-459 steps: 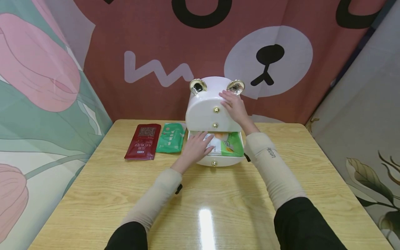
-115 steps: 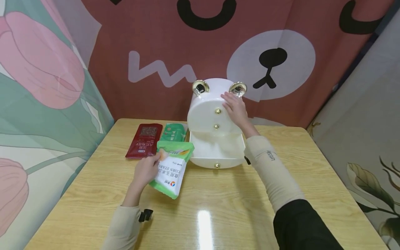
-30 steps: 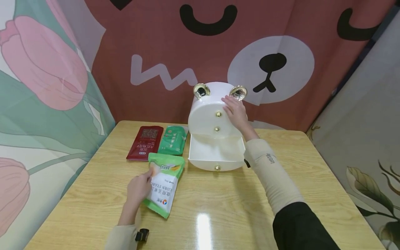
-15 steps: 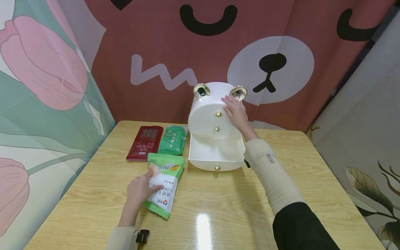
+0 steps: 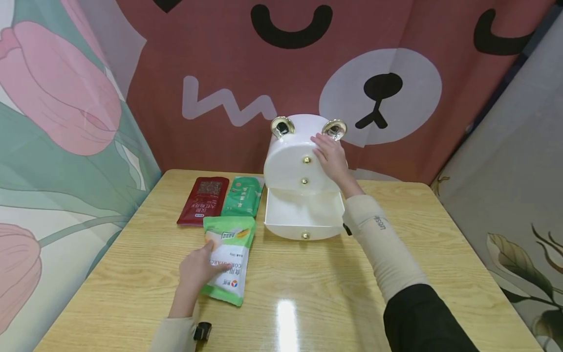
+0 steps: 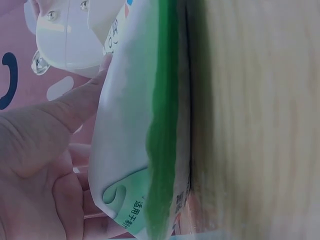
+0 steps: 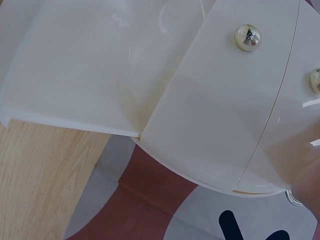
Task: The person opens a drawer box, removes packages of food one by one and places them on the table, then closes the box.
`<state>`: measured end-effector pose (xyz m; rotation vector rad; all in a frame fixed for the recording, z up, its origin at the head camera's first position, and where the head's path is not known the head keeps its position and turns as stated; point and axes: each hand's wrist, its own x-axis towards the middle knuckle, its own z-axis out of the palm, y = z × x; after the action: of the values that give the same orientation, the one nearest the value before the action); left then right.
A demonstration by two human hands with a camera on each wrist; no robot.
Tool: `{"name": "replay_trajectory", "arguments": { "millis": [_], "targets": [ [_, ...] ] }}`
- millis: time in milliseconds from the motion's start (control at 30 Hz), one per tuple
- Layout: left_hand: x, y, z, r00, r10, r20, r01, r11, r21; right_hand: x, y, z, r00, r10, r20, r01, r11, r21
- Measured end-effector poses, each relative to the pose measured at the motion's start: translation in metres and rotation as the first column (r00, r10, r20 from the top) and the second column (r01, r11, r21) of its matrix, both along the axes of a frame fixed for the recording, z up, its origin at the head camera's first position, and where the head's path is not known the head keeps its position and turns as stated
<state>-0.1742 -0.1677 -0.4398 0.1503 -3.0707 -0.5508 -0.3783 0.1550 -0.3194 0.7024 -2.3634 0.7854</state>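
A green-and-white corn starch bag [image 5: 228, 254] lies on the table in front of the other packages. At its left edge is my left hand [image 5: 198, 264], with thumb and index finger spread and touching the bag. In the left wrist view, the thumb [image 6: 82, 102] lies against the bag's face, while the other fingers are partly hidden behind its edge. My right hand [image 5: 331, 155] rests with extended fingers on the upper right front of a white frog-shaped drawer box [image 5: 286, 166], just below one gold-rimmed eye. The box's bottom drawer [image 5: 303, 208] is pulled out with nothing inside.
A dark red package [image 5: 204, 200] and a green package [image 5: 242, 195] lie side by side left of the box. The wooden table [image 5: 352, 283] runs back to a brown patterned curtain [image 5: 211, 44]. Gold knobs stick out from the drawer fronts.
The corn starch bag came out of the drawer earlier and now lies on the table. Over the last second it turned slightly, and my left thumb spread out across it. My right hand stayed put.
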Motion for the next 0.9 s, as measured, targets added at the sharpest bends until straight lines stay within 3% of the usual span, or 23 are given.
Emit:
{"name": "replay_trajectory", "arguments": {
  "millis": [433, 900],
  "targets": [
    [0.0018, 0.0044, -0.0001, 0.999, 0.040, 0.023, -0.040, 0.999, -0.017, -0.0007, -0.0003, 0.0007, 1.000, -0.012, -0.009, 0.012, 1.000, 0.013],
    [0.0005, 0.0010, 0.0037, 0.999, 0.033, 0.029, -0.033, 0.999, 0.023, 0.0001, 0.0004, 0.0011, 1.000, -0.014, 0.004, 0.014, 1.000, 0.020]
  ]
}}
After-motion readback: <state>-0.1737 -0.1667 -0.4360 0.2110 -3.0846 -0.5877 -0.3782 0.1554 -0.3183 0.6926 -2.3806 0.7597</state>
